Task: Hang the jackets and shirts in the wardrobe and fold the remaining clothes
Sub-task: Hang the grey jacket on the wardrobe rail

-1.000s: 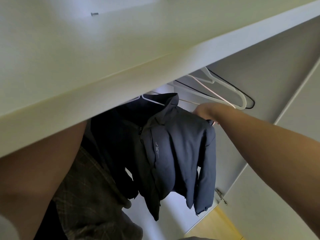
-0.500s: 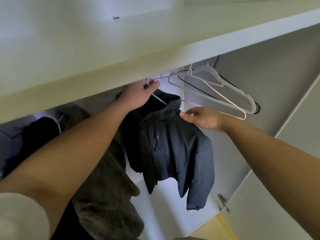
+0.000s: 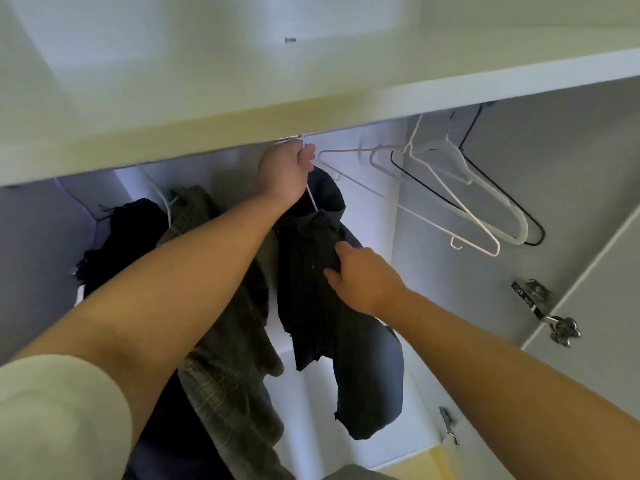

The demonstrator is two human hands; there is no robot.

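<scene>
Gripping the thin neck of a white wire hanger (image 3: 310, 197), the left hand (image 3: 285, 171) was closed in a fist just beneath the front edge of the pale cream wardrobe shelf (image 3: 311, 84). The hanger's hook rose out of the top of its fingers and passed behind that edge, so whether it sat on a rail could not be told.

Directly below those fingers hung the dark navy padded jacket (image 3: 308, 299), its collar bunched just right of the knuckles and 1 sleeve dangling lowest. The right hand (image 3: 365, 277) clutched the jacket at its right shoulder. Its thumb pressed on the front of the cloth, and its other fingers curled over the edge, with fabric gathered between them.

Left of the left fingers, and partly behind the forearm, a grey-olive checked garment (image 3: 225, 358) hung touching the jacket. Further left was a black garment (image 3: 128, 233).

To the right of both sets of fingers, a cluster of empty hangers (image 3: 518, 230), white and black, slanted from under the shelf, apart from the jacket. Right of the right-hand fingers, near the wrist's level, a metal door hinge (image 3: 540, 306) sat on the grey wardrobe side. Above the left fingers, a small screw (image 3: 290, 39) showed in the shelf's underside. A cream sleeve (image 3: 52, 410) covered the left upper arm.
</scene>
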